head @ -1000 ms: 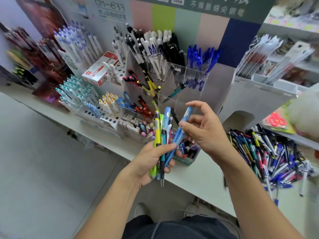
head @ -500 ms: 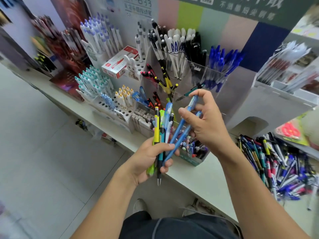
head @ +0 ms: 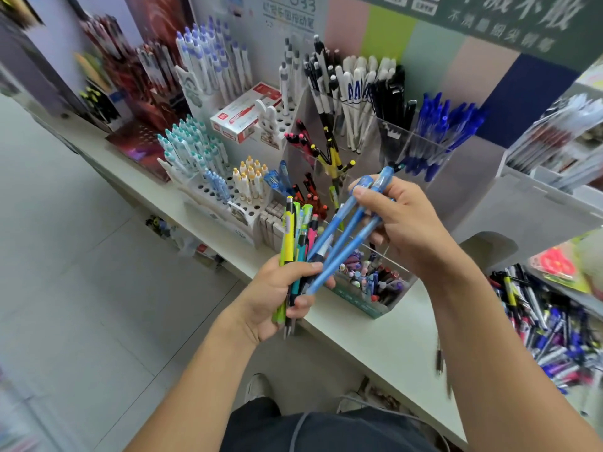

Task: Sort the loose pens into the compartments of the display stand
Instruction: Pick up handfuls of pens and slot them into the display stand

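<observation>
Pens (head: 295, 234) in left hand (head: 280, 295) (blue ones (head: 350, 223) crosswise)

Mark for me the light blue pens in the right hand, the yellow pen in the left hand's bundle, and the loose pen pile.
light blue pens (head: 346, 230), head view, mid-barrel of the middle pen.
yellow pen (head: 288, 238), head view, upper barrel above the fist.
loose pen pile (head: 551, 334), head view, middle of the heap.
</observation>
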